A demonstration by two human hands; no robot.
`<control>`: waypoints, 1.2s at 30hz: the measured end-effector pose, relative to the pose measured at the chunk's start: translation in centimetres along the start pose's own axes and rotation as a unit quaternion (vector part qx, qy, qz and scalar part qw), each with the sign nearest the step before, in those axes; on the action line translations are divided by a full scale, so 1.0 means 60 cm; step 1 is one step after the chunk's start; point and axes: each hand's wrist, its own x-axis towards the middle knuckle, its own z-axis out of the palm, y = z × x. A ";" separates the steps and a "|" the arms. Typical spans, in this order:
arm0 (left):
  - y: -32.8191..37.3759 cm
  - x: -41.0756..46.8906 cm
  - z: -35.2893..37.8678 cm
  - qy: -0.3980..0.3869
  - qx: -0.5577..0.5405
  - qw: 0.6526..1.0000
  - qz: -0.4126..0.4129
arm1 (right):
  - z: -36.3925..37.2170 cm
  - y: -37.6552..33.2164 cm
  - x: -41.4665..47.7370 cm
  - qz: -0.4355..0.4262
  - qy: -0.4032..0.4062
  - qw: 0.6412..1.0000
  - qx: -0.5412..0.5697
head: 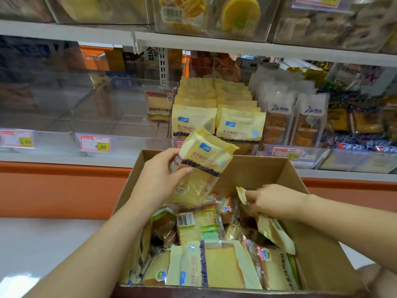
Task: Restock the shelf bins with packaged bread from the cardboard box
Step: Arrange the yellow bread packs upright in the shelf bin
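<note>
An open cardboard box [318, 239] sits below the shelf and holds several packaged breads in yellow and green wrappers. My left hand [159, 175] grips a yellow bread package [206, 160] and holds it above the box, just in front of the shelf. My right hand [272, 201] reaches into the right side of the box and pinches the top edge of another yellow package [272, 231]. On the shelf, a clear bin [217, 117] is filled with two rows of the same yellow packages.
To the left of the filled bin stands a clear bin [120, 125] with a single green-label bread pack at its back. Bins of other packaged bread fill the right of the shelf [300, 117]. An upper shelf [214, 39] overhangs. An orange base panel runs below.
</note>
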 end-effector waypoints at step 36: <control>-0.009 -0.024 -0.019 0.097 -0.046 0.990 -0.088 | -0.029 -0.076 -0.026 0.269 0.128 0.736 0.608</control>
